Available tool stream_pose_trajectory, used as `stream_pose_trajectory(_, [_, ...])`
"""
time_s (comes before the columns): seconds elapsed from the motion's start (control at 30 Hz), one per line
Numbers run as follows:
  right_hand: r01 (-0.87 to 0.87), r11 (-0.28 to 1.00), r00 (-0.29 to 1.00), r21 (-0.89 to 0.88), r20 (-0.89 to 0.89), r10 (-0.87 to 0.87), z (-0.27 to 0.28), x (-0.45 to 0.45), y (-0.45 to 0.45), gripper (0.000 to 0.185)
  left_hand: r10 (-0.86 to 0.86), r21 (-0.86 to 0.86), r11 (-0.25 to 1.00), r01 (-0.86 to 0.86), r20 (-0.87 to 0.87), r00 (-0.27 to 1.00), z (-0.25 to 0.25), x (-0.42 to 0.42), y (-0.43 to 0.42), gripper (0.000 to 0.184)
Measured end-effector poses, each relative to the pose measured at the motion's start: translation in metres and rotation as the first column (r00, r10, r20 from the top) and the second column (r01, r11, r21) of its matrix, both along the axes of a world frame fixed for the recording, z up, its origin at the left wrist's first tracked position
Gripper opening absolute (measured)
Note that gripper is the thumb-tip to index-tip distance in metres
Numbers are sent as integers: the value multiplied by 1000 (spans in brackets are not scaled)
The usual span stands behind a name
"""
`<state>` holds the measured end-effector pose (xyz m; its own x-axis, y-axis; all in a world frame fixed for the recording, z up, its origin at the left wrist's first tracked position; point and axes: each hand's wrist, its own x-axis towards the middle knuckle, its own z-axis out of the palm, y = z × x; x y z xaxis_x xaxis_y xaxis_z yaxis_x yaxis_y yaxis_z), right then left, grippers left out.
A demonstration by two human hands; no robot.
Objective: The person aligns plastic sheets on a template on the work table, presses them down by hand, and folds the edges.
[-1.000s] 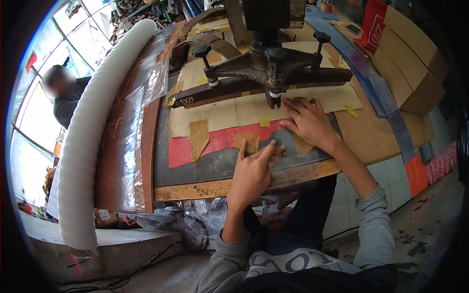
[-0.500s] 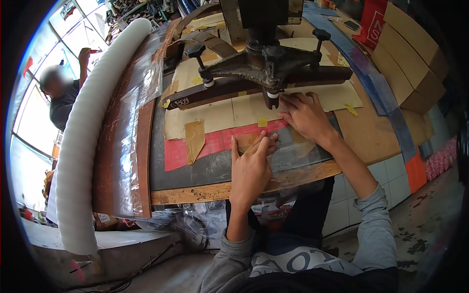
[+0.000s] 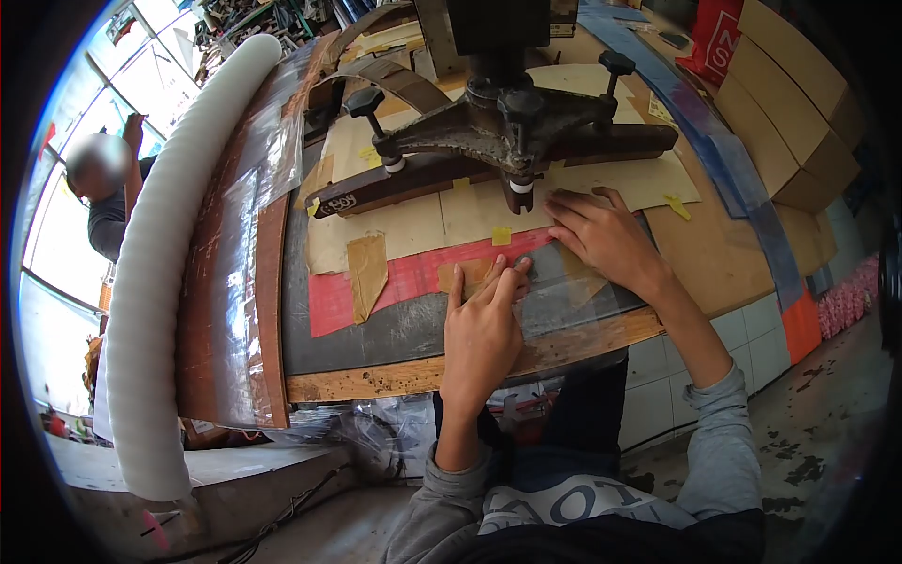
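My left hand (image 3: pixel 483 329) rests on the front part of the work surface. Its fingers are apart, with the tips at a brown tape patch (image 3: pixel 453 276) on the red strip (image 3: pixel 329 305). Palm down, my right hand (image 3: pixel 609 242) lies on the near edge of a cream card sheet (image 3: pixel 413 230), fingers stretched and a little bent. Just beyond those fingers stands a dark metal press head (image 3: pixel 512 122) with a long bar (image 3: pixel 413 188) over the card. A small yellow tape piece (image 3: pixel 502 236) sits between the hands. Whatever lies under my fingertips is hidden.
A long white foam roll (image 3: pixel 155 282) runs along the left, beside a brown board under clear plastic (image 3: pixel 240 282). Cardboard boxes (image 3: pixel 785 103) stand at the right. Another person (image 3: pixel 103 193) is beyond the roll. The table's wooden front edge (image 3: pixel 376 381) is close to my body.
My right hand has shifted slightly toward me and right, its fingers a bit farther from the press head. My left hand stays nearly in place. The other person's head has lowered slightly.
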<state>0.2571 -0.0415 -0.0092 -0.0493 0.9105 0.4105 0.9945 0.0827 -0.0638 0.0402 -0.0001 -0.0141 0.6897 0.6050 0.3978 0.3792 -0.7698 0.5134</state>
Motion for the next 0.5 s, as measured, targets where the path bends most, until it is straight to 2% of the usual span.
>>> stream_pose_trajectory(0.1, [7,1000,1000,-20,6,-7,6,-3,-2,39,5,-38,999,-6,-13,1000,3,0,-1,42])
stream_pose_trajectory(0.3, [17,1000,997,3,78,-17,-2,-1,0,44,23,-16,1000,-23,-20,1000,5,1,-2,35])
stream_pose_trajectory(0.5, [46,998,996,-30,75,-44,-5,0,3,46,47,-10,999,-47,-3,999,4,1,-2,30])
